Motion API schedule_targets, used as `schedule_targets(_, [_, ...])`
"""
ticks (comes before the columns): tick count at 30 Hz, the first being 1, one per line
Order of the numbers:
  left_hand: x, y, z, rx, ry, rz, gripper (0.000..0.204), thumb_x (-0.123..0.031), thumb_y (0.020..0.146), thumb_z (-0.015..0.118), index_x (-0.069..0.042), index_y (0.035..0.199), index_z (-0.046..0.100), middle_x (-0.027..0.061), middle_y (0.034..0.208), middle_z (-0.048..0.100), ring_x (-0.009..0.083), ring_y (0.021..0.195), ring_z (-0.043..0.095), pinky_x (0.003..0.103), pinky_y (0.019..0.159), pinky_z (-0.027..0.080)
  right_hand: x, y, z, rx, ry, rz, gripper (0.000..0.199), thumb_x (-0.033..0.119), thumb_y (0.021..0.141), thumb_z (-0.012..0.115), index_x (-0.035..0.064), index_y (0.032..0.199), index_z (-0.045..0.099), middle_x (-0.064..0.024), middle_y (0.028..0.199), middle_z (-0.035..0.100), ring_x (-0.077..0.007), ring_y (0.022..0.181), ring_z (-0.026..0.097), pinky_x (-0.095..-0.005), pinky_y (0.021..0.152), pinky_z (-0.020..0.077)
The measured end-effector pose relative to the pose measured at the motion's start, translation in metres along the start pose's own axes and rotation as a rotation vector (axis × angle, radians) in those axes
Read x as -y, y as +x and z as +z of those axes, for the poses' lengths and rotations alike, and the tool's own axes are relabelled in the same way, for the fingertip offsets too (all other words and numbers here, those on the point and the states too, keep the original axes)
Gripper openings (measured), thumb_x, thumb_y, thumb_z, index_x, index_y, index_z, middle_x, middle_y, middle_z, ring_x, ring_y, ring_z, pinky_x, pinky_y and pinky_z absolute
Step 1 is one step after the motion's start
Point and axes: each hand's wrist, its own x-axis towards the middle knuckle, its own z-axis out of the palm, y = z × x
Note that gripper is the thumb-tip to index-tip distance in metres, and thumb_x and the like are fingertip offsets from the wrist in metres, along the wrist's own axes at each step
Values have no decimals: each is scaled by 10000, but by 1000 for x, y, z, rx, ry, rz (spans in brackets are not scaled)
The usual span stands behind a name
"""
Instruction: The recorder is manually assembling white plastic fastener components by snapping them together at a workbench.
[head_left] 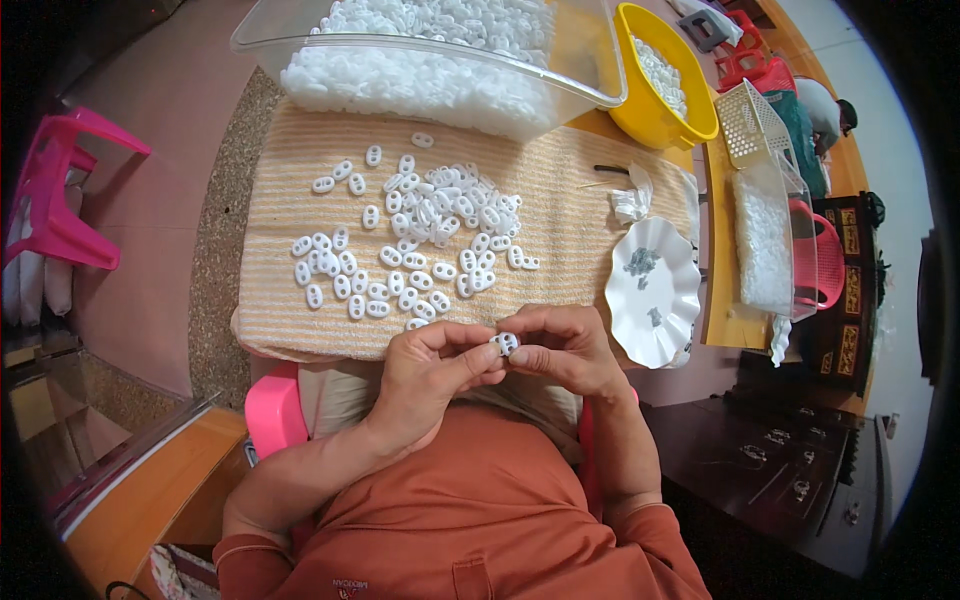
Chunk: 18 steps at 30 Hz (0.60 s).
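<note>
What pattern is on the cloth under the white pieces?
The cloth has stripes, pale orange and white, best seen in the head view.

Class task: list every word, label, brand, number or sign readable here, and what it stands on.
Shirt: small lettering near the picture's lower edge; wording not copied here.
Dark cabinet: gold marks, too small to tell if writing.
White pieces: no lettering visible.

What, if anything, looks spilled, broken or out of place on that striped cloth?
Nothing looks clearly spilled or broken. Only the crumpled white wrapping beyond the scalloped plate seems slightly odd, untidy like litter. White pieces lie scattered around a heap, too small to check for cracks.
</note>
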Motion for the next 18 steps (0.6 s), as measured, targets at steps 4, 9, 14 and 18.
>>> schedule_targets(4, [2, 0, -1, 17, 11, 2, 152, -8, 873, 616, 13, 1024, 618, 124, 935, 674, 168, 786, 672, 264, 705, 580, -2, 0, -4, -3, -42, -38, 286, 36, 824, 691, -45, 1091, 630, -97, 990, 661, -147, 913, 627, -262, 800, 504])
schedule_targets(9, [5, -1, -2, 27, -22, 7, 151, 8, 866, 618, 20, 1016, 620, 132, 925, 676, 179, 787, 676, 278, 709, 588, -2, 0, -5, 35, -165, -150, 270, 26, 795, 710, -44, 1047, 645, -99, 924, 669, -152, 876, 634, -261, 772, 502])
schedule_targets(14, [5, -2, -2, 45, -22, 8, 146, 13, 864, 618, 20, 1009, 619, 139, 939, 671, 183, 794, 674, 282, 712, 591, -3, -1, -5, 64, -122, -133, 271, 8, 807, 696, -56, 1062, 631, -101, 955, 657, -149, 877, 629, -257, 771, 501])
schedule_targets(18, [5, 1, -3, 87, -58, -8, 129, 8, 866, 618, -1, 995, 622, 122, 951, 665, 181, 817, 667, 284, 713, 592, -2, -3, 0, 43, 37, -102, 269, 3, 825, 677, -63, 1079, 616, -98, 976, 639, -150, 894, 619, -255, 777, 499])
